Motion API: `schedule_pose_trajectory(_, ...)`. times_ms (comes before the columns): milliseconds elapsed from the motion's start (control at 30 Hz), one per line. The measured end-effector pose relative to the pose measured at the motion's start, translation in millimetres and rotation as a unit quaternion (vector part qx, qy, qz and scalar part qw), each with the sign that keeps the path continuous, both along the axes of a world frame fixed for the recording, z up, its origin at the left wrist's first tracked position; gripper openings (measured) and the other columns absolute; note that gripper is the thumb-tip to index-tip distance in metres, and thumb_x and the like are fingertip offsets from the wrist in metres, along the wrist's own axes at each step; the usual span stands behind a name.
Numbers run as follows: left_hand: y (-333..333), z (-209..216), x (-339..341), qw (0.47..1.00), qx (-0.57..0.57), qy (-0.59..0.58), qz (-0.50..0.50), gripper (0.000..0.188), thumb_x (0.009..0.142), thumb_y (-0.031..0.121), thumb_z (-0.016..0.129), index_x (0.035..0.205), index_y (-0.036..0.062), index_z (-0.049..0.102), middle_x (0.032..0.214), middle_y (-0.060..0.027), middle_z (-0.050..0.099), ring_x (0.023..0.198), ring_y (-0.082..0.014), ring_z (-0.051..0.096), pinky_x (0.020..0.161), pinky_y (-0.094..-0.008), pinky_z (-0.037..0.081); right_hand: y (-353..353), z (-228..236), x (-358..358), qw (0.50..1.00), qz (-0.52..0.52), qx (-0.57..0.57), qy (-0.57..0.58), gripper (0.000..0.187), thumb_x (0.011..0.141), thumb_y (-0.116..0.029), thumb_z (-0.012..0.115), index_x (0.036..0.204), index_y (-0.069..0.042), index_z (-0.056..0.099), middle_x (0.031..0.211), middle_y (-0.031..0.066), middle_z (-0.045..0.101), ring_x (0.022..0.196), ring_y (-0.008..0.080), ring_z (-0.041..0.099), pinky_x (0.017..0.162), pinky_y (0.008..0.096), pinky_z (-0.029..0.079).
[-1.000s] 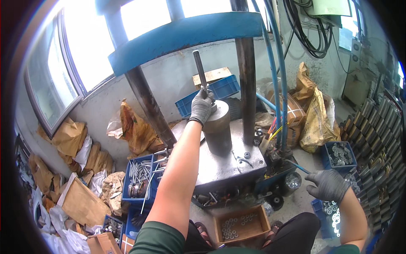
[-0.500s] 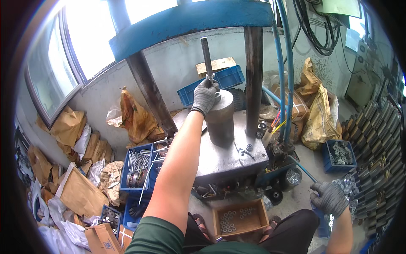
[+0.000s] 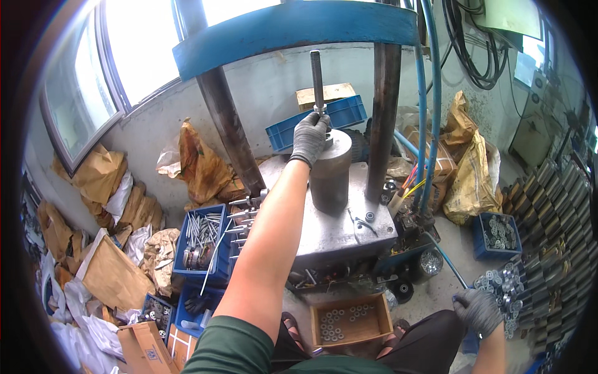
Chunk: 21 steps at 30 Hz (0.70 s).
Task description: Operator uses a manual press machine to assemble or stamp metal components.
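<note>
My left hand (image 3: 311, 134), in a grey knit glove, is closed round the lower part of an upright threaded rod (image 3: 317, 78). A collar or nut on the rod shows just above the fingers. Beneath this hand stands a thick steel cylinder (image 3: 330, 181) on the metal bed (image 3: 305, 240) of a blue-framed press; where the rod's lower end rests is hidden by the glove. At the lower right my right hand (image 3: 479, 313), also gloved, is closed at the near end of a slim blue lever (image 3: 446, 258). Pliers (image 3: 361, 222) and a small dark ring (image 3: 369, 216) lie right of the cylinder.
Two dark posts (image 3: 385, 124) flank the cylinder under a blue crossbeam (image 3: 293, 31). A wooden box (image 3: 352, 338) with several metal rings sits between my feet. On the left is a blue crate (image 3: 218, 271) of metal rods; stacked metal parts (image 3: 554, 230) fill the right.
My right hand and the lever's near end have moved down a little. The left hand keeps its hold on the rod above the cylinder. The whole view has shifted slightly.
</note>
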State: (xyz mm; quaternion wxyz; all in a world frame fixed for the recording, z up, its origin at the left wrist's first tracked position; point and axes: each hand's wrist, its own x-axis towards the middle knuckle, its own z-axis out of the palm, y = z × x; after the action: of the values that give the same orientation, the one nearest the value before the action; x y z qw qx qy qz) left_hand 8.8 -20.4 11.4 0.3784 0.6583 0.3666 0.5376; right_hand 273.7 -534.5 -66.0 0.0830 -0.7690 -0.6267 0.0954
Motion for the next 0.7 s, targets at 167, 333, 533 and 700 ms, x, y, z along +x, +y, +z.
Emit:
schedule_pose_trajectory(167,2,-2,2,1.000,0.002,-0.017,0.004,0.026,0.102,0.026,0.064,0.107,0.0015,0.073,0.081,-0.0057,0.071,0.073,-0.0123,0.065,0.073,-0.0305,0.054,0,-5,-1,0.999,-0.025,0.033,-0.016,0.025,0.085,-0.029,0.068,0.081,-0.005,0.074,0.081,0.0208,0.070,0.078,0.0399,0.070,0.072,0.0488,0.057)
schedule_pose_trajectory(333,1,-2,1,1.000,0.001,-0.011,0.005,0.027,0.101,0.026,0.065,0.112,0.0022,0.073,0.082,-0.0056,0.072,0.074,-0.0123,0.066,0.072,-0.0303,0.055,1,4,-6,0.999,-0.044,0.009,-0.010,0.027,0.084,-0.032,0.071,0.080,-0.005,0.073,0.079,0.0206,0.069,0.078,0.0397,0.070,0.071,0.0478,0.056)
schedule_pose_trajectory(533,-4,1,1,1.000,-0.009,-0.025,0.002,0.027,0.101,0.026,0.065,0.113,0.0032,0.073,0.083,-0.0059,0.072,0.074,-0.0116,0.066,0.072,-0.0302,0.055,5,7,-10,0.999,-0.040,0.012,-0.028,0.028,0.084,-0.032,0.072,0.079,-0.005,0.072,0.078,0.0200,0.069,0.076,0.0394,0.070,0.069,0.0475,0.055)
schedule_pose_trajectory(700,0,0,2,1.000,-0.007,-0.026,0.008,0.024,0.100,0.023,0.066,0.111,0.0035,0.074,0.079,-0.0051,0.070,0.071,-0.0114,0.063,0.069,-0.0308,0.053,5,8,-10,0.998,-0.050,0.014,-0.020,0.028,0.085,-0.032,0.072,0.077,-0.005,0.070,0.078,0.0196,0.068,0.076,0.0395,0.069,0.068,0.0475,0.055)
